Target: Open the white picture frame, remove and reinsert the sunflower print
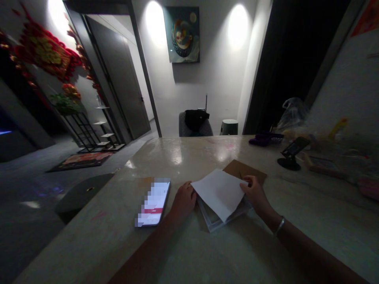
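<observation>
Okay, the left hand (183, 201) is at one side of a white sheet of paper (217, 195), and the right hand (256, 193) is at the other side. The right fingers (248, 182) bend over the edge of the paper and look like they pinch it. The left fingers (188, 187) are bent and touch the paper's edge, but I cannot tell if they grip it. The paper lies at a slant on top of a flat pale box (211, 218), and a brown card (244, 169) sticks out behind them. All of this is on a shiny pale table (189, 157). A phone (153, 202) lies just beside the left hand, and its screen is blurred. A silver bracelet (280, 225) is on the right wrist. Farther off to the right are a small black stand (288, 163), a purple case (262, 139) and a plastic bag (293, 114). Past the table, a chair (195, 125) stands under a painting (181, 34)
</observation>
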`<state>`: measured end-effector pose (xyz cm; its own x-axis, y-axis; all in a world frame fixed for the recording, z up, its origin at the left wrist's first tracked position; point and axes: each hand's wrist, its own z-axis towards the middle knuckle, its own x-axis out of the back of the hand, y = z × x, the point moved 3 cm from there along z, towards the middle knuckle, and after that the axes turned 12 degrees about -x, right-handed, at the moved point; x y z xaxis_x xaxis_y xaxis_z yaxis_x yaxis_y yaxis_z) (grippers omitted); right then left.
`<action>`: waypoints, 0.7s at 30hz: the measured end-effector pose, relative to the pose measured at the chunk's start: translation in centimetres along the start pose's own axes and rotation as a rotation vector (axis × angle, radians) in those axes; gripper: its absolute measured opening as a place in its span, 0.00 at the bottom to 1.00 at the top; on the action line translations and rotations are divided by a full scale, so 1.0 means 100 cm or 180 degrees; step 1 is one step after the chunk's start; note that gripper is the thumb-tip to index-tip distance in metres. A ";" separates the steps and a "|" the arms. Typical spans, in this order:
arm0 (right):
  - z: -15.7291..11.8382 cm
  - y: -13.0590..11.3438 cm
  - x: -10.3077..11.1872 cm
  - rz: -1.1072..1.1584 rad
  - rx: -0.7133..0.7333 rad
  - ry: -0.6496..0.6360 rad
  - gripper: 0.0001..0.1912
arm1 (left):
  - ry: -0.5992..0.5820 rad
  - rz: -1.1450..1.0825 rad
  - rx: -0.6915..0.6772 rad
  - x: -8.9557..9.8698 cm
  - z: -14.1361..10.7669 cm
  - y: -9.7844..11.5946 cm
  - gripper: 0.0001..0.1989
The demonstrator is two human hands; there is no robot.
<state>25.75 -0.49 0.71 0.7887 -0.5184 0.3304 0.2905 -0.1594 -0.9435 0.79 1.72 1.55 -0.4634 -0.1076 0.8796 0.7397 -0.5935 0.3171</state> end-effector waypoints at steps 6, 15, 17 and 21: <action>-0.001 -0.013 0.002 -0.1369 0.0897 -0.0509 0.10 | 0.0020 -0.0126 -0.0080 0.007 -0.001 0.007 0.15; -0.004 -0.011 0.003 -0.2183 0.1215 -0.0525 0.09 | 0.0009 -0.0113 -0.0087 0.007 -0.002 0.007 0.14; -0.003 -0.010 0.003 -0.2249 0.1110 -0.0629 0.09 | 0.0028 -0.0096 -0.0095 0.007 -0.002 0.007 0.14; -0.003 -0.010 0.002 -0.2216 0.0970 -0.0729 0.11 | 0.0037 -0.0137 -0.0108 0.007 -0.003 0.005 0.14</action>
<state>25.50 -0.66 1.70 0.4536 -0.1931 0.8701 0.8673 -0.1292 -0.4808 0.73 1.11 2.21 -0.5002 -0.0907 0.8612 0.7021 -0.6246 0.3420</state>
